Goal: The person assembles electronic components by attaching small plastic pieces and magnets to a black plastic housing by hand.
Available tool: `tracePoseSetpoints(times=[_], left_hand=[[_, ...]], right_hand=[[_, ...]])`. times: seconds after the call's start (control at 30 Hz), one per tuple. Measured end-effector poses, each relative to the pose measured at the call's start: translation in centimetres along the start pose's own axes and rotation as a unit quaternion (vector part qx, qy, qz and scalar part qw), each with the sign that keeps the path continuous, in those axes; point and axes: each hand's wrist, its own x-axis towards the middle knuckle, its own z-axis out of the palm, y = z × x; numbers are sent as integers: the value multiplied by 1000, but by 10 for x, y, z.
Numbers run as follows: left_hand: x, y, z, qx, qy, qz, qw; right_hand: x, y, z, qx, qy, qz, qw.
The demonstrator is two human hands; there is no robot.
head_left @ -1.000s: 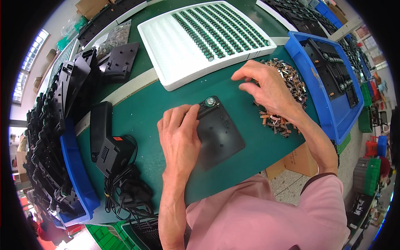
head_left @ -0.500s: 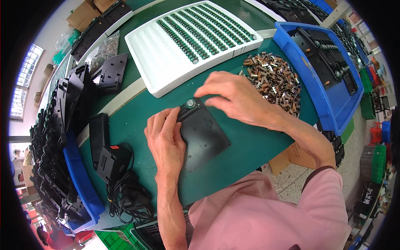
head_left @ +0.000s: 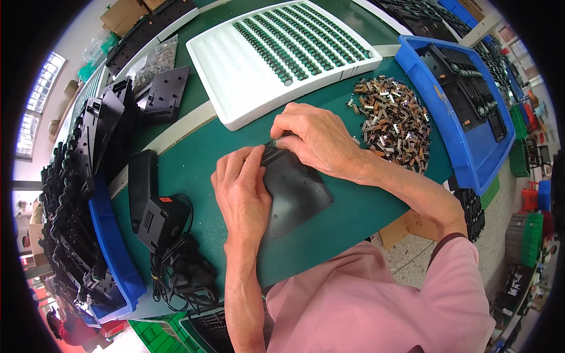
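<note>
In the head view, a black panel (head_left: 300, 197) lies flat on the green table (head_left: 188, 153), directly in front of the person, its far corner partly covered by the fingers. The left hand (head_left: 241, 191) rests over the panel's left side, fingers bent and close together, fingertips at its far edge; whether it grips the panel or only steadies it, I cannot tell. The right hand (head_left: 321, 141) reaches in from the right, thumb and forefinger drawn nearly together at that same far corner, close to the left fingertips; what lies between them is too hidden to tell. Beyond the hands stands a white foam tray (head_left: 259, 115) with rows of small green parts (head_left: 300, 44), its left portion bare. To the right, a heap of small brown and metallic pieces (head_left: 395, 120) lies beside a blue bin (head_left: 432, 112) holding black parts (head_left: 462, 88). To the left sits a black corded device (head_left: 160, 223), near another blue bin (head_left: 112, 244).
</note>
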Motion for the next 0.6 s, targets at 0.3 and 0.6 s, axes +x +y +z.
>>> tracePoseSetpoints(times=[0.3,0.6], left_hand=[[0,1,-4,1,-16,-10,1000],[1,4,-3,-3,-23,-17,1000]], right_hand=[[-14,13,-68,-83,12,66,994],[-60,24,-65,-266,-70,38,961]])
